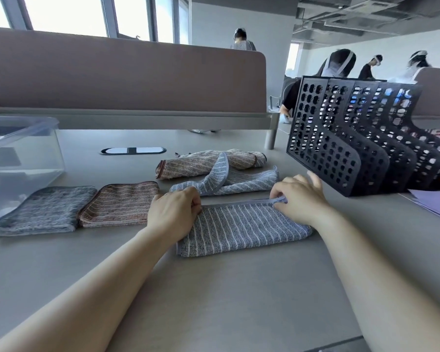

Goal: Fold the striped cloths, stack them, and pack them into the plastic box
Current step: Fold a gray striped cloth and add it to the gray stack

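A blue-grey striped cloth (241,228) lies folded in half on the table in front of me. My left hand (174,212) pinches its far left corner. My right hand (299,196) pinches its far right corner. To the left lie two folded cloths side by side: a grey one (45,210) and a brown striped one (118,204). Behind my hands sit two unfolded cloths, a blue one (239,182) draped partly over a brown one (201,162). The clear plastic box (18,158) stands at the far left with nothing visible inside.
A black perforated file rack (353,138) stands close to my right hand. Purple paper (434,201) lies at the right edge. A cable port (132,150) sits in the table behind the cloths. A brown desk divider (125,77) runs across the back. Other people work beyond it.
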